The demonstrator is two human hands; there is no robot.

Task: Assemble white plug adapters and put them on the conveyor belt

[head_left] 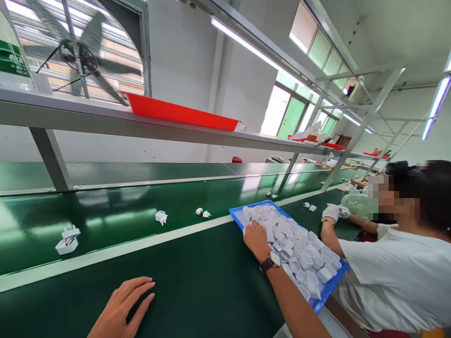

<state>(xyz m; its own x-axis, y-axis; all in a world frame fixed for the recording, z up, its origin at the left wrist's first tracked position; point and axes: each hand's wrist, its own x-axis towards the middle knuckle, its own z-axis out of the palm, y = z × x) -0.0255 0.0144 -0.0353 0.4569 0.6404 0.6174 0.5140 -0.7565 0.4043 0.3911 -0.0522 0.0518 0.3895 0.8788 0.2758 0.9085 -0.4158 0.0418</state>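
My left hand lies flat on the green bench top, fingers apart, holding nothing. My right hand, a watch on its wrist, reaches into the near left side of a blue tray heaped with several small white plastic plug parts. Its fingers curl among the parts; whether they grip one is hidden. On the green conveyor belt behind lie separate white parts: one at the left, one in the middle, and two small ones.
A co-worker in a white shirt sits close on the right, a gloved hand by the tray's far corner. A metal shelf with a red tray runs overhead. A big wall fan is at upper left.
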